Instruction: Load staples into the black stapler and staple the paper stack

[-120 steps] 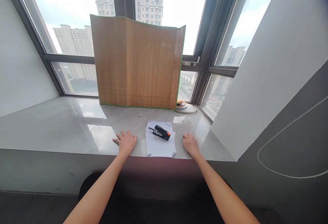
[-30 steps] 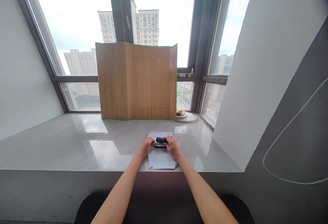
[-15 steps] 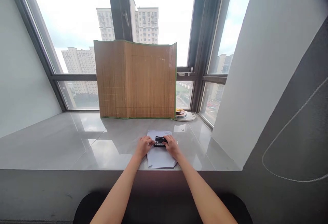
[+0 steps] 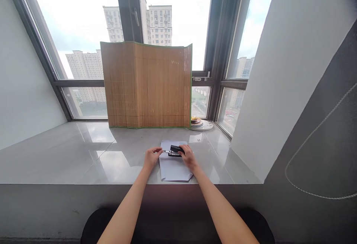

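Observation:
A black stapler lies over white paper sheets, its top and base parted like jaws at the left end. My right hand is closed around the stapler's right end. From the left end a thin silvery metal strip sticks out. My left hand pinches the outer tip of that strip between thumb and fingers, at the left edge of the paper. Whether the strip holds staples is too small to tell.
The paper rests on a glossy grey tiled sill, near its front edge. Behind it stands a bamboo mat against the window. To its right are stacked plates. A beaded cord hangs at the right.
My left hand has moved left, away from the stapler, and the metal strip now sticks out farther from it. My right hand keeps its hold on the stapler.

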{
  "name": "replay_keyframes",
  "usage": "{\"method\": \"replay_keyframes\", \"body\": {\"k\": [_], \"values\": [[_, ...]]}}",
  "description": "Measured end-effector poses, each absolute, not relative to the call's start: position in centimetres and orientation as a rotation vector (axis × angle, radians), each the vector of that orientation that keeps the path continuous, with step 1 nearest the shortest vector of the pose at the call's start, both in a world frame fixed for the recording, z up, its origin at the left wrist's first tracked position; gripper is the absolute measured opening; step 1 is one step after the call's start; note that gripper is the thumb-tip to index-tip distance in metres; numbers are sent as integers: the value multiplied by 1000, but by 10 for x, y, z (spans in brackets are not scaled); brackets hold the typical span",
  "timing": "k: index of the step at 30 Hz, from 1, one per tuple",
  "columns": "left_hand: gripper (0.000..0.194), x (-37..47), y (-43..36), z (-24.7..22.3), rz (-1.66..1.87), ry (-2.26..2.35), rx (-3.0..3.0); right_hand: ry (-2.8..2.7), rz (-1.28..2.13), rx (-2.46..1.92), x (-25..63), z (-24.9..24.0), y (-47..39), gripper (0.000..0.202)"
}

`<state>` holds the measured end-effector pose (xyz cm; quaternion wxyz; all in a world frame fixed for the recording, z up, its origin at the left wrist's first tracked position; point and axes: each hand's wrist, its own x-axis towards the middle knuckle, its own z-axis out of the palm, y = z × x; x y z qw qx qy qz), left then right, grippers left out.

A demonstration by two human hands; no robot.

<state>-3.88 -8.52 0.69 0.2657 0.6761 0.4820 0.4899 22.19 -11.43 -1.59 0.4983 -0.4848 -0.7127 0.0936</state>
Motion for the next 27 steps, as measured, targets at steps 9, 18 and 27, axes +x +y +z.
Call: {"method": "replay_keyframes", "body": {"k": [9, 18, 27], "values": [[88, -36, -100, 17, 993, 679, 1765, -1587, 330, -1106, 228, -10, -114, 25], [79, -33, -108, 18, 920, 658, 1992, -1650, 300, -1065, 225, -9, -119, 24], [41, -32, -99, 20, 1159, 1036, 1986, -1525, 135, -1188, 227, -7, -123, 26]]}}
